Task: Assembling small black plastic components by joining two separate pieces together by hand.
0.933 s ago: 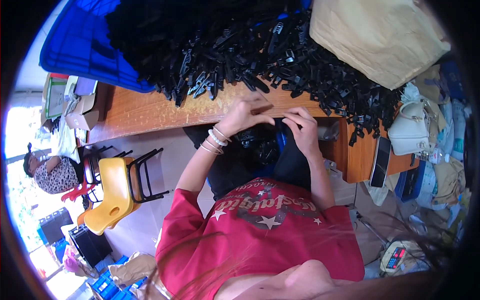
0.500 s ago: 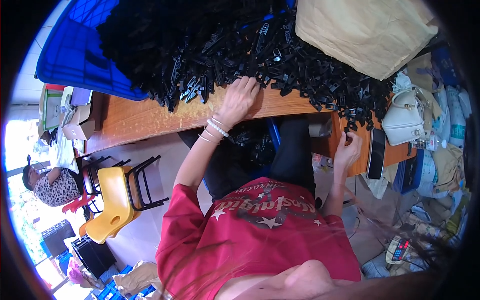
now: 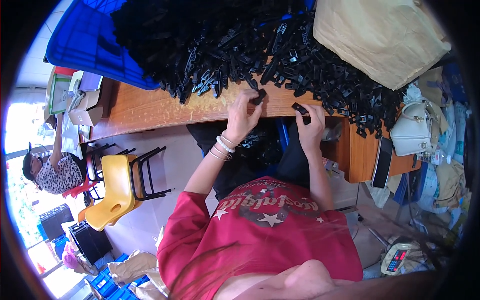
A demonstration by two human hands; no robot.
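At a wooden table [image 3: 150, 107], my left hand [image 3: 243, 116] and right hand [image 3: 310, 125] each pinch a black plastic clip below the heaped pile [image 3: 260, 55], yellow chair [image 3: 112, 192] off my left

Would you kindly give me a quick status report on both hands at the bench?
Left hand pinching small black plastic clip. Right hand holding second black clip. Big heap of black plastic clips just beyond, on wooden table.

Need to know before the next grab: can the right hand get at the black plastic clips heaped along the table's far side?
Probably yes. The right hand sits at the wooden table edge, pinching one small black clip, and the clip pile starts just beyond its fingers. Nothing lies between them.
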